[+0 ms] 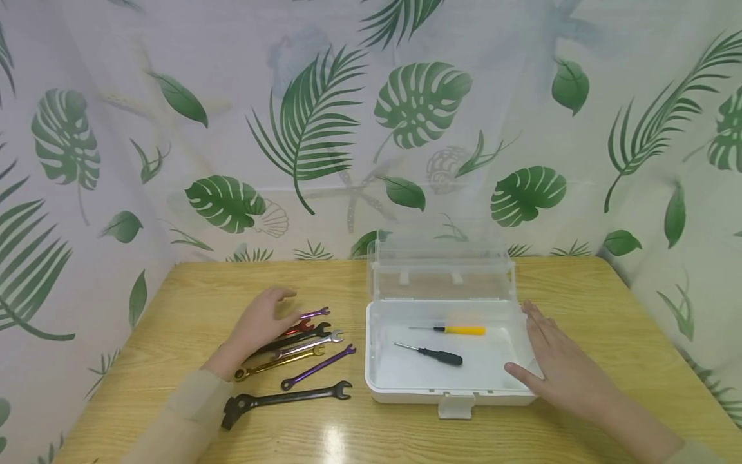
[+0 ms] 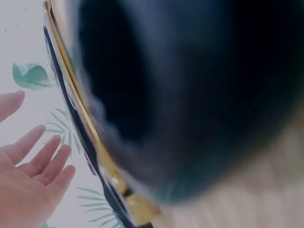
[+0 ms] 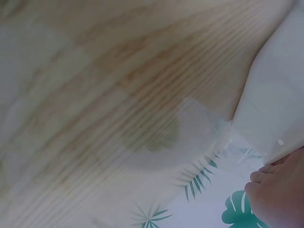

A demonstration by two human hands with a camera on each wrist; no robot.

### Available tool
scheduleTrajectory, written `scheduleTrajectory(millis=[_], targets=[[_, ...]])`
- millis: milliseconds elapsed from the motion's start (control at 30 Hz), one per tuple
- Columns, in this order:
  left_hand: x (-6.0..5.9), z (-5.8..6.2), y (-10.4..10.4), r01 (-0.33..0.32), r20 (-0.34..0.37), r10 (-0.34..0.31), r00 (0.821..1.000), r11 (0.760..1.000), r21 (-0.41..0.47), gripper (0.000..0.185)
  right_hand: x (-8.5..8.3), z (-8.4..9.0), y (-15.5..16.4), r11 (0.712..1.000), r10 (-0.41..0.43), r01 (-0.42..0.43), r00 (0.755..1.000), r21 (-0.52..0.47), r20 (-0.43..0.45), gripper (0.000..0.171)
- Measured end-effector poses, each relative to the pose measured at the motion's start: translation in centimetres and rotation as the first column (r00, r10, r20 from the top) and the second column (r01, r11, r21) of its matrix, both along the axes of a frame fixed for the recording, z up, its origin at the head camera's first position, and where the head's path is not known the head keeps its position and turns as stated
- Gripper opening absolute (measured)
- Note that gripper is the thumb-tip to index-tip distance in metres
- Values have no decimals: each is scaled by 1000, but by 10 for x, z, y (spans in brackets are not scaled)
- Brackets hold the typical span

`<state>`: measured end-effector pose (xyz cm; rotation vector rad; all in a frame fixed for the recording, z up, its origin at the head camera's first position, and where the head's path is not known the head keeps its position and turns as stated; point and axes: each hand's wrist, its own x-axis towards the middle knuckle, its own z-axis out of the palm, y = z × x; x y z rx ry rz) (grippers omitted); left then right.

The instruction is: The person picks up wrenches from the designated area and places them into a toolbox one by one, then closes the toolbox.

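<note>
My left hand (image 1: 263, 325) hovers over the back of a row of wrenches, fingers loosely bent with nothing between them. Partly behind it lie a small purple wrench (image 1: 316, 314), a red wrench (image 1: 305, 326) and a black wrench (image 1: 315, 331). Nearer the front are a silver wrench (image 1: 313, 343), a gold wrench (image 1: 284, 363), another purple wrench (image 1: 319, 367) and a large black wrench (image 1: 290, 397). My right hand (image 1: 562, 367) rests against the right side of a white toolbox (image 1: 400, 394), its fingers straight and its thumb over the rim.
Inside the toolbox lie a yellow screwdriver (image 1: 464, 330) and a black screwdriver (image 1: 443, 357). Its clear lid (image 1: 443, 277) stands raised at the back, and the front latch (image 1: 455, 407) hangs down. A leaf-patterned cloth (image 1: 324, 219) hangs behind the wooden table (image 1: 394, 438).
</note>
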<state>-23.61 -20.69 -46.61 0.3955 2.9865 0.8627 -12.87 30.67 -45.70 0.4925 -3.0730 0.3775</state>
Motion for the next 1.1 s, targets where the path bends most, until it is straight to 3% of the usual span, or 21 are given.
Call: scheduleTrajectory(millis=[400,867,1100], targets=[[-6,-7,-11,-11,64,5,998,996,90,34,-1,-1,1,1000,8,-8,1000,-15,-13,98],[-14,-19,-13,-56,158,36,987,991,123,17,0,-2,1,1000,-1,1,1000,-25,4,99],[-15,-21,-16,-64,156,41,987,988,143,13,0,-2,0,1000,-8,8,1000,-26,13,100]])
